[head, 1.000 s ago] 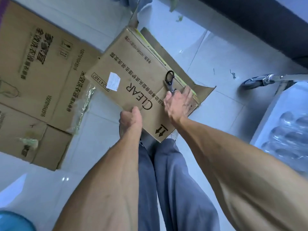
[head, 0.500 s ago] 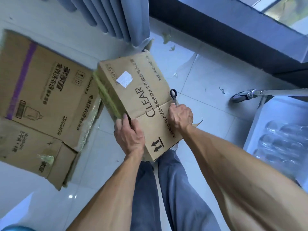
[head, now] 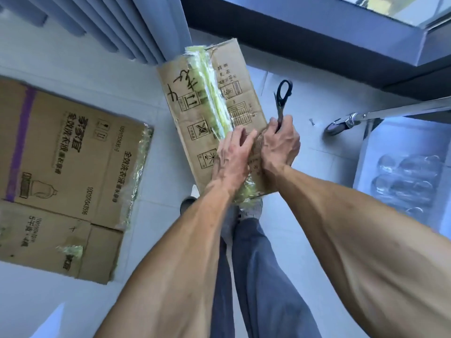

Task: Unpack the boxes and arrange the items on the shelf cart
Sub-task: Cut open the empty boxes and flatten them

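Your right hand (head: 280, 145) is curled round the blades of the black-handled scissors (head: 283, 98), handles pointing away from you, and rests against the near right part of the cardboard box (head: 192, 113). Your left hand (head: 231, 154) lies just beside it on the box's top face, fingers fairly straight, pressing on the yellow-green tape seam (head: 212, 93). The box stands on the pale floor above your feet. Well left of the box lies flattened cardboard (head: 68, 167). Right of the box, the cart (head: 400, 111) shows a wheel and a tray of clear bottles (head: 410, 176).
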A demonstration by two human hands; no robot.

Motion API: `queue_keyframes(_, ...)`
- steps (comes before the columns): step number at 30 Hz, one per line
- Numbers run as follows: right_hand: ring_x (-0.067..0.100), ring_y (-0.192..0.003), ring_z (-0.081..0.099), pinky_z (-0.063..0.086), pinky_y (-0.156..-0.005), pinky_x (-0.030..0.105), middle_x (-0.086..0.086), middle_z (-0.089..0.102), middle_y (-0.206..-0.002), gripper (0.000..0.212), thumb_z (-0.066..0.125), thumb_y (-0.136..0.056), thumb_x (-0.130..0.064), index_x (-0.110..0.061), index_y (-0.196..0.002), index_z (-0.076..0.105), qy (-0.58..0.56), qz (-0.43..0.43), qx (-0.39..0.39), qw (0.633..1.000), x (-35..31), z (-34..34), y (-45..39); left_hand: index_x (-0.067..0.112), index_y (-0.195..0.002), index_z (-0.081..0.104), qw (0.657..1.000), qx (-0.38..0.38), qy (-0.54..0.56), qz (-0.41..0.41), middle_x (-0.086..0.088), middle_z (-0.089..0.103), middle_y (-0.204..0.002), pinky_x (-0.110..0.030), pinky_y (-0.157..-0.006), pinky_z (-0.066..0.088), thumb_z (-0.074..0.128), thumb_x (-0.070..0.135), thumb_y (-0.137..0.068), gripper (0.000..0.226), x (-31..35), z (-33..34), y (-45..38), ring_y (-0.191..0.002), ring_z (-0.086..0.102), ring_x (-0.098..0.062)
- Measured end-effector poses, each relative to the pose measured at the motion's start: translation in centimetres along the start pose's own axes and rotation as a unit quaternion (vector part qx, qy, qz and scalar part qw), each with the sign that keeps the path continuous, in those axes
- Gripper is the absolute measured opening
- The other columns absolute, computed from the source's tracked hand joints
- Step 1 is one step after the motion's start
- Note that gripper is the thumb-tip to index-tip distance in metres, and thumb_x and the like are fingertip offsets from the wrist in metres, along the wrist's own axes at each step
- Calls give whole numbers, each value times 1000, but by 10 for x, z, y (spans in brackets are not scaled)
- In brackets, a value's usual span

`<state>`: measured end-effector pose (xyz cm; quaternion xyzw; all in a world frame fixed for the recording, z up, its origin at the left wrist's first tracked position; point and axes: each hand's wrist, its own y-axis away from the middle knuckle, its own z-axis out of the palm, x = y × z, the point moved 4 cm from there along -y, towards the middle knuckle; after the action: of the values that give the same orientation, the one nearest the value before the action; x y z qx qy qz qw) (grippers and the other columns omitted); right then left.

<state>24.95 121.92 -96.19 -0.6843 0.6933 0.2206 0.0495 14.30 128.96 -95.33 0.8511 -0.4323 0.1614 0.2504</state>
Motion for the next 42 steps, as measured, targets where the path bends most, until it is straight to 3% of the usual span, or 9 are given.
queue_keyframes(3, 25, -71, 44, 27, -64, 29, 9, 62, -87, 24, 47, -98, -34, -13, -90, 53, 12, 6, 9, 1000, -2, 0, -2, 29, -156, 16, 972, 15, -7, -232, -23, 6, -161, -52, -117, 10, 81, 30, -76, 103, -17, -2, -1, -149, 12, -35)
queue_keyframes(7, 20, -70, 47, 30, -61, 27, 2, 52, -83, 26, 47, -98, -38, -15, -96, 57, 76, -54, -98, 991, -8, 23, 2, 30, -155, 18, 866, -17, 134, -481, -17, 1, -162, -50, -109, 31, 73, 59, -77, 100, -52, -7, 18, -144, 23, -37)
queue_keyframes(12, 16, -55, 42, 27, -51, 28, -4, 48, -66, 24, 45, -100, -41, -20, -90, 51, 54, -148, -120, 980, -33, 18, 7, 24, -139, 41, 898, 21, 97, -428, -15, 42, -138, -34, -82, 39, 66, 42, -88, 59, -78, -18, 26, -111, 57, -34)
queue_keyframes(15, 10, -51, 43, 35, -42, 25, -4, 48, -60, 26, 36, -104, -37, -18, -99, 53, -8, -176, -207, 962, -57, 29, 12, 12, -132, 40, 894, 29, 81, -440, -17, 52, -127, -36, -77, 39, 63, 40, -86, 59, -90, -21, 17, -102, 59, -36)
queue_keyframes(19, 10, -46, 35, 33, -42, 25, -5, 42, -58, 23, 34, -95, -20, -20, -73, 42, -19, -153, -245, 957, -90, 54, 17, 14, -143, 31, 872, 86, 110, -468, -17, 55, -130, -28, -69, 31, 49, 43, -91, 62, -106, -32, -3, -92, 58, -28)
queue_keyframes(24, 5, -42, 27, 24, -40, 21, -10, 33, -54, 23, 35, -94, -24, -25, -71, 31, -12, -208, -175, 962, -132, 74, 13, 19, -154, 13, 838, 87, 154, -516, -18, 52, -136, -34, -77, 33, 44, 63, -92, 82, -132, -46, -49, -112, 59, -34)
queue_keyframes(30, 8, -42, 34, 33, -40, 27, -10, 34, -53, 3, 47, -98, -14, -12, -96, 49, 76, -289, -144, 943, -168, 79, -3, 13, -151, 15, 861, 23, 136, -489, -20, 57, -126, -37, -77, 37, 54, 53, -93, 80, -124, -58, -85, -110, 60, -37)
queue_keyframes(36, 20, -48, 46, 46, -54, 34, -6, 36, -55, 50, 48, -86, 1, -15, -132, 39, 157, -330, -169, 915, -177, 70, -4, 11, -151, 14, 848, 4, 144, -510, -21, 59, -126, -43, -86, 43, 59, 46, -93, 82, -120, -57, -92, -113, 58, -39)
queue_keyframes(42, 13, -50, 37, 34, -56, 27, -6, 39, -62, 57, 48, -93, -4, -10, -147, 32, 158, -342, -173, 910, -158, 67, -8, 13, -154, 9, 855, 17, 119, -505, -19, 58, -129, -40, -85, 42, 57, 51, -93, 86, -111, -52, -92, -112, 60, -38)
